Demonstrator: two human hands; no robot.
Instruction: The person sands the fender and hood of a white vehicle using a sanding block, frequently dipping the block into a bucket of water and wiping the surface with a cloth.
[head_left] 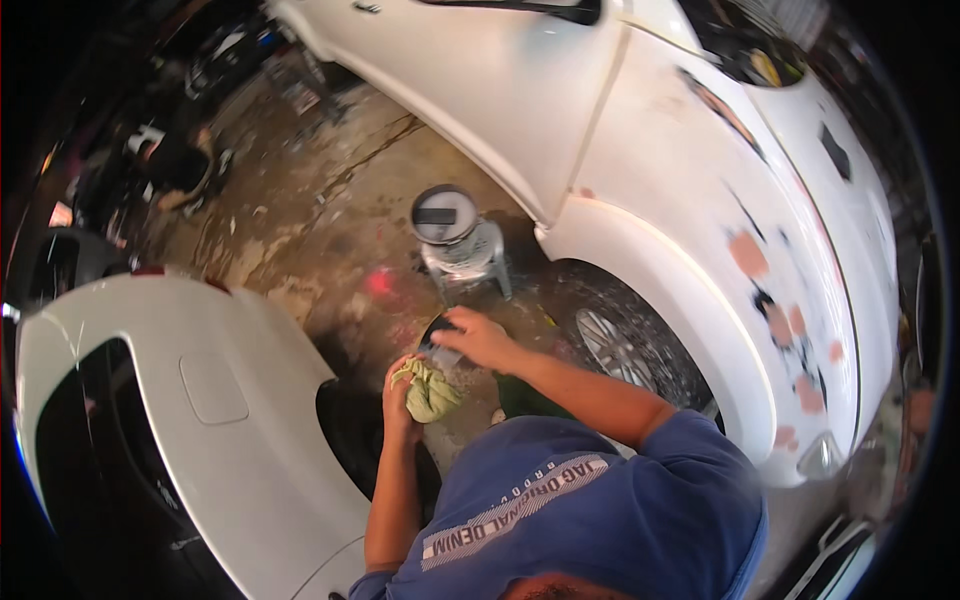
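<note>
As you stand between a white car [680,190] and a paler one, the grey car [250,470] at your left, your two hands meet low in front of your shirt [600,500], over a stained floor [300,230]. Your left hand [397,395] is closed around a bunched green cloth [432,392]; your right hand [478,340] bends its fingers over a dark pad [436,332], just beyond the cloth. How firmly you grip the pad cannot be told, its underside being hidden.

Just ahead, a grey stool [470,258] bears a round tub [416,222] with a dark block [435,215] lying in it. Pinkish patches [747,255] mark the white car's panel, beyond the wheel [610,345] near your right forearm.

The likeliest mishap is a slip: a loose hold could drop the pad or cloth onto the floor, where grit might cling and later scratch paint. Folds of cloth hanging loose could also snag the pad with your hands so near each other. A careless step forward might knock the stool and tip the tub, and a wide swing of your elbow could brush either car.
</note>
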